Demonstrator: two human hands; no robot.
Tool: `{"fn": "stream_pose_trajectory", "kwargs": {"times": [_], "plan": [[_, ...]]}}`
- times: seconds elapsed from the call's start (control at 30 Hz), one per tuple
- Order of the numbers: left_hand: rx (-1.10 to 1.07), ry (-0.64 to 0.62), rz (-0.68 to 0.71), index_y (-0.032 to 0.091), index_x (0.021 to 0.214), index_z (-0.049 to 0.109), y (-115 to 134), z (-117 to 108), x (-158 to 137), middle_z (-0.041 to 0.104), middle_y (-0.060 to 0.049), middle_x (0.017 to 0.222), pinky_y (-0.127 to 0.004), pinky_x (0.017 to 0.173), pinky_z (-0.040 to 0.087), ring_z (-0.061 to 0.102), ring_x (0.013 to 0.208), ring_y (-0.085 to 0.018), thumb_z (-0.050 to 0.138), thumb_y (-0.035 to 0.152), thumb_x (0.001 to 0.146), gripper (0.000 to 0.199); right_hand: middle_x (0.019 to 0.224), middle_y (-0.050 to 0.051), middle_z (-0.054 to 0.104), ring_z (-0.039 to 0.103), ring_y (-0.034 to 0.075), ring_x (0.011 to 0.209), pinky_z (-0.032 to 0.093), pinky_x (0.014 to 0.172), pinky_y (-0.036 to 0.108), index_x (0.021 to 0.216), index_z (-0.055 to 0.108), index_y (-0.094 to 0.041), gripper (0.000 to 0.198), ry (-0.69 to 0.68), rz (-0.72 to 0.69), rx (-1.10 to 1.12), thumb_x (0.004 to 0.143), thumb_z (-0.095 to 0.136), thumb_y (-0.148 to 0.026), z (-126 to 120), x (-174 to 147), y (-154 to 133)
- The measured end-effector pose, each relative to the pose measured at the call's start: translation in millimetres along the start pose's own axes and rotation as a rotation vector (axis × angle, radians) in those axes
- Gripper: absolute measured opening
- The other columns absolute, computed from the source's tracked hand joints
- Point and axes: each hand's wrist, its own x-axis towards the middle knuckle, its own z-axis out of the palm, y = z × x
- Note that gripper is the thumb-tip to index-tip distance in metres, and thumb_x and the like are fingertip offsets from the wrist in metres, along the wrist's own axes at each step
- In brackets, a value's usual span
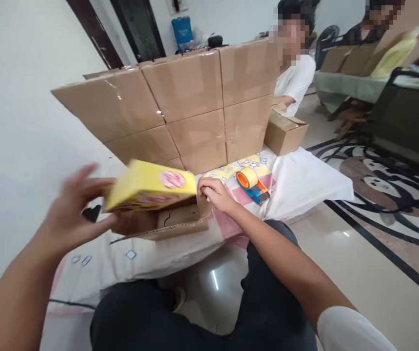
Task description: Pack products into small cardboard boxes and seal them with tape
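A yellow box (158, 183) with a red and white round print is tilted above an open cardboard box (180, 229). My left hand (74, 214), a little blurred, grips its left end between thumb and fingers. At the right end of the open box, my right hand (215, 192) has its fingers curled over the cardboard edge, close beside the yellow box's right end. Part of the cardboard box's inside shows; the yellow box covers the rest. To the right of my right hand lies a blue and orange tape dispenser (255, 185) with a roll of tape.
Stacked taped cartons (195, 107) form a wall behind the box. Another carton (286, 131) stands at the table's right end, near a person in a white shirt (300, 78). A patterned cloth (180, 253) covers the table. A dark chair (407, 112) stands right.
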Motion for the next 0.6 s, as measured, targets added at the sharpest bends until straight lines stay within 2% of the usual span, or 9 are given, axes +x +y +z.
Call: {"fn": "stream_pose_trajectory", "kwargs": {"times": [0.1, 0.13, 0.27, 0.4, 0.5, 0.6], "plan": [[0.054, -0.448, 0.021, 0.034, 0.15, 0.04, 1, 4, 3, 0.061, -0.003, 0.141, -0.034, 0.09, 0.057, 0.067, 0.109, -0.021, 0.066, 0.041, 0.082, 0.073, 0.066, 0.0, 0.053, 0.049, 0.014, 0.063, 0.037, 0.06, 0.026, 0.063, 0.054, -0.019, 0.016, 0.013, -0.026, -0.004, 0.075, 0.044, -0.017, 2, -2, -2], [0.066, -0.524, -0.004, 0.033, 0.149, 0.043, 1, 6, 4, 0.06, -0.003, 0.143, -0.032, 0.088, 0.057, 0.067, 0.111, -0.021, 0.063, 0.035, 0.081, 0.071, 0.066, 0.0, 0.053, 0.049, 0.014, 0.061, 0.037, 0.059, 0.026, 0.063, 0.054, -0.02, 0.016, 0.019, -0.017, -0.001, 0.075, 0.044, -0.017, 2, -3, -2], [0.121, -0.62, -0.033, 0.027, 0.14, 0.054, 1, 21, 6, 0.067, -0.003, 0.131, -0.029, 0.081, 0.056, 0.068, 0.105, -0.023, 0.059, 0.03, 0.078, 0.062, 0.067, -0.001, 0.052, 0.048, 0.012, 0.056, 0.038, 0.054, 0.025, 0.063, 0.054, -0.02, 0.015, 0.009, 0.02, 0.047, 0.075, 0.045, -0.016, -3, -9, -4], [0.128, -0.687, -0.009, 0.027, 0.134, 0.059, 1, 40, 5, 0.068, -0.002, 0.128, -0.031, 0.085, 0.054, 0.068, 0.105, -0.024, 0.054, 0.028, 0.081, 0.053, 0.068, 0.0, 0.053, 0.051, 0.012, 0.057, 0.04, 0.054, 0.026, 0.062, 0.055, -0.019, 0.017, -0.021, 0.038, 0.106, 0.074, 0.045, -0.015, -7, -11, -3], [0.076, -0.765, -0.066, 0.026, 0.129, 0.06, 4, 53, 7, 0.069, -0.004, 0.124, -0.032, 0.086, 0.054, 0.067, 0.106, -0.024, 0.053, 0.026, 0.08, 0.049, 0.064, 0.0, 0.054, 0.056, 0.015, 0.063, 0.042, 0.059, 0.027, 0.06, 0.054, -0.02, 0.019, -0.024, 0.033, 0.119, 0.075, 0.045, -0.014, -8, -11, -2], [0.181, -0.826, -0.142, 0.026, 0.121, 0.061, 5, 62, 8, 0.071, -0.008, 0.115, -0.034, 0.079, 0.053, 0.068, 0.099, -0.027, 0.054, 0.026, 0.077, 0.044, 0.064, 0.0, 0.054, 0.057, 0.016, 0.067, 0.043, 0.065, 0.029, 0.06, 0.053, -0.02, 0.021, -0.037, 0.023, 0.133, 0.077, 0.044, -0.013, -8, -12, -3]]}}
